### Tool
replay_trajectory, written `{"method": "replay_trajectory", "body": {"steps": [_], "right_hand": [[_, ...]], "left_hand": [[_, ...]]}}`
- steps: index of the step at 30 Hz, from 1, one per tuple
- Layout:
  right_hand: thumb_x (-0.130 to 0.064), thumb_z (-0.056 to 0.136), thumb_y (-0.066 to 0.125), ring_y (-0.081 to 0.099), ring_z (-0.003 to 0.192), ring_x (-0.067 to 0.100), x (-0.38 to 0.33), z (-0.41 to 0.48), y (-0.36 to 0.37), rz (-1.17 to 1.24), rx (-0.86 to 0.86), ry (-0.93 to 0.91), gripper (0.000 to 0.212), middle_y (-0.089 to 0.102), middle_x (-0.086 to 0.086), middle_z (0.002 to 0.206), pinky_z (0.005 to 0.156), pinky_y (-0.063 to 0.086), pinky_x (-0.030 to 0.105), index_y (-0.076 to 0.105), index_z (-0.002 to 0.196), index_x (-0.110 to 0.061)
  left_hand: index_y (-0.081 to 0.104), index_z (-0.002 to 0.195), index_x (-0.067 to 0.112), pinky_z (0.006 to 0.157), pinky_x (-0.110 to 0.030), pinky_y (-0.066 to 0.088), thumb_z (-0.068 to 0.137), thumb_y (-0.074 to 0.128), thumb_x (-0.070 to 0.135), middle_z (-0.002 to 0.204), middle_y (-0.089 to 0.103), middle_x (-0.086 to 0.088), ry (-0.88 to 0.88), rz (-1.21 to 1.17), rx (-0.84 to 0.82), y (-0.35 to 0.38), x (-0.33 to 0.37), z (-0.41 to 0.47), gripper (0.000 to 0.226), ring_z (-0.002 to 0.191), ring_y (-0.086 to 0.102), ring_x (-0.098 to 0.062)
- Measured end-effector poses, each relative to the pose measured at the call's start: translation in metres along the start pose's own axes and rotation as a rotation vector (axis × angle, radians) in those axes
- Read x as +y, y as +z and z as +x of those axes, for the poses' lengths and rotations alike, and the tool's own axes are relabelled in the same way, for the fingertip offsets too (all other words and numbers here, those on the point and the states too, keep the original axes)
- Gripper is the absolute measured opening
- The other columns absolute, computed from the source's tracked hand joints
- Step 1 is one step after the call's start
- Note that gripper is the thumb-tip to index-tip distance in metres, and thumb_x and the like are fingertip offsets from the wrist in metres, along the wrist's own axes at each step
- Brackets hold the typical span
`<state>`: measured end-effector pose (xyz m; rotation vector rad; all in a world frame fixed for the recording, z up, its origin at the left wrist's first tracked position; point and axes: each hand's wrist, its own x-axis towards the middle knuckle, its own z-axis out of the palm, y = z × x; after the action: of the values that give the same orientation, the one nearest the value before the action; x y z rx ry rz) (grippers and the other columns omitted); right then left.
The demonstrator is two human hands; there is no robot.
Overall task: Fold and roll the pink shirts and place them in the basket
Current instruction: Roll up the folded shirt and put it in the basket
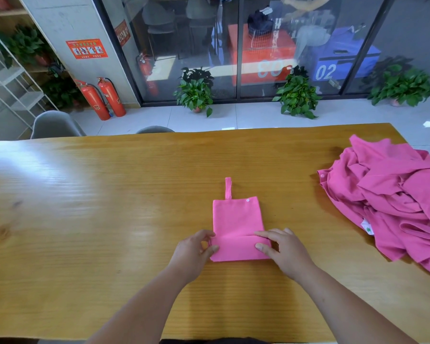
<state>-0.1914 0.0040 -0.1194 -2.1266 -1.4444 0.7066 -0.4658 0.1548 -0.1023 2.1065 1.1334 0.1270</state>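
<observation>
Both hands work at the near end of a folded pink shirt (236,219) in the lower middle of the frame. Left hand (196,248) has its fingers curled, and thumb and fingertips pinch the left edge of the flap turned up at the shirt's near end. Right hand (283,249) grips the flap's right end: its forefinger lies along the flap's upper edge, and its thumb presses on the cloth just below. Both forearms reach up from the bottom edge of the frame.

The shirt lies flat on a wooden table (109,207) as a narrow upright rectangle, with the flap covering its lower third. A thin pink strip (228,188) sticks up from its top left corner, and a small white button (247,200) sits near its top right corner.

At the right edge of the frame, well apart from the folded shirt, a loose pile (392,202) of pink shirts lies crumpled on the table, with a white label (366,225) showing low on its left side.

Beyond the table, in the upper half of the frame, three potted plants (195,94) stand on a pale tiled floor along a glass wall (184,33). Two red extinguishers (102,99) lean by a pillar at upper left, under a red poster (87,48). A grey chair (56,125) sits at the table's far left edge, beside a white rack (13,78).
</observation>
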Motion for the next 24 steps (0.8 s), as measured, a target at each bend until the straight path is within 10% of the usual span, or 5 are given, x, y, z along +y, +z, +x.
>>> {"method": "replay_trajectory", "body": {"steps": [8, 14, 24], "right_hand": [[-0.045, 0.096, 0.073, 0.055, 0.097, 0.011, -0.008, -0.015, 0.014, -0.241, 0.340, -0.250, 0.024, 0.062, -0.020, 0.113, 0.082, 0.054, 0.033, 0.076, 0.111, -0.028], [-0.060, 0.091, 0.072, 0.058, 0.111, 0.011, 0.007, -0.016, 0.010, -0.304, 0.242, -0.289, 0.052, 0.062, -0.020, 0.135, 0.093, 0.055, 0.033, 0.069, 0.134, -0.030], [-0.074, 0.093, 0.056, 0.043, 0.105, 0.000, -0.001, -0.001, -0.007, -0.118, 0.030, -0.072, 0.053, 0.062, -0.034, 0.129, 0.088, 0.044, 0.024, 0.064, 0.137, -0.046]], "left_hand": [[0.073, 0.115, 0.037, 0.090, -0.035, 0.051, 0.099, 0.069, 0.041, 0.118, 0.066, 0.024, 0.220, 0.255, 0.305, 0.020, 0.001, -0.010, 0.017, 0.109, 0.057, -0.010], [0.051, 0.150, 0.042, 0.104, -0.032, 0.044, 0.093, 0.071, 0.057, 0.143, 0.055, 0.027, 0.181, 0.313, 0.169, 0.019, -0.010, -0.020, 0.061, 0.127, 0.050, -0.007], [0.050, 0.149, 0.048, 0.093, -0.028, 0.045, 0.099, 0.061, 0.061, 0.125, 0.059, 0.029, 0.023, 0.098, -0.053, 0.004, -0.014, -0.005, 0.053, 0.107, 0.052, 0.001]]}}
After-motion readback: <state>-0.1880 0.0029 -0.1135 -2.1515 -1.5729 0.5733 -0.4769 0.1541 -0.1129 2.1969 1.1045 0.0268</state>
